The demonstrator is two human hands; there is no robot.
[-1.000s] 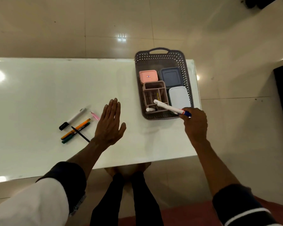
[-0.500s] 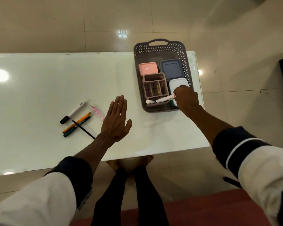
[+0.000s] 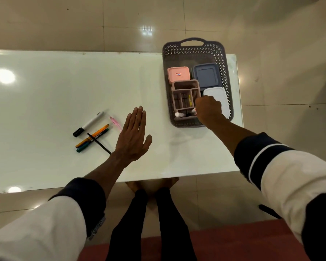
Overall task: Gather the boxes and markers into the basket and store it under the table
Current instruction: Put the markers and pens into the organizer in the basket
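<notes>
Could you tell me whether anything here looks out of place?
Yes: five pens lie loose on the table, left of the left hand, outside the basket; a thin black one crosses two others.

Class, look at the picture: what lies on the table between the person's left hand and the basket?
Nothing: in the head view, bare white table separates the left hand from the basket.

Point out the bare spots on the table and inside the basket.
Bare: the glossy white table left of the grey perforated basket, and the basket's far strip beyond the pink lidded box. Crowded: the basket's near half and the loose pens by the left hand.
</notes>
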